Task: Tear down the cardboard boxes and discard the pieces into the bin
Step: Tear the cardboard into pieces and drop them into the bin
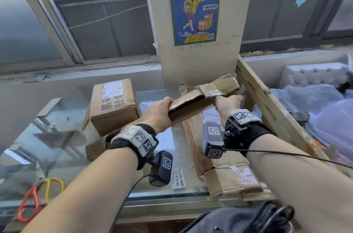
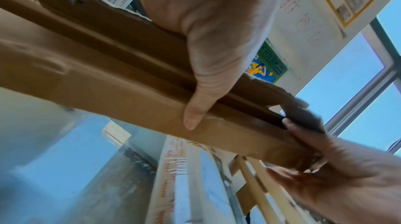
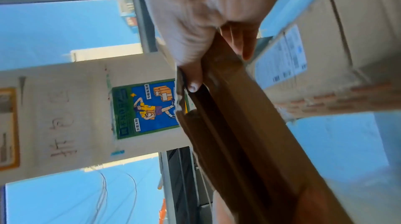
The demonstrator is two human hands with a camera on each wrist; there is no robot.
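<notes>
I hold a flattened, folded brown cardboard piece (image 1: 191, 104) in the air above the glass table (image 1: 63, 118). My left hand (image 1: 158, 112) grips its near left end, with the thumb (image 2: 195, 107) lying across the folded layers (image 2: 108, 81). My right hand (image 1: 227, 104) grips the taped far right part, thumb (image 3: 193, 75) pressed on the edge of the cardboard (image 3: 238, 133). A sealed brown box (image 1: 114, 104) with a shipping label stands on the table to the left. A wood-framed bin (image 1: 267, 103) with plastic bags and foam is at the right.
A long flattened box (image 1: 219, 166) lies on the table under my right wrist, and another cardboard scrap (image 1: 97, 146) lies under my left wrist. Red and yellow scissors (image 1: 34, 194) sit at the near left. A pillar with a poster (image 1: 194, 5) stands behind, between windows.
</notes>
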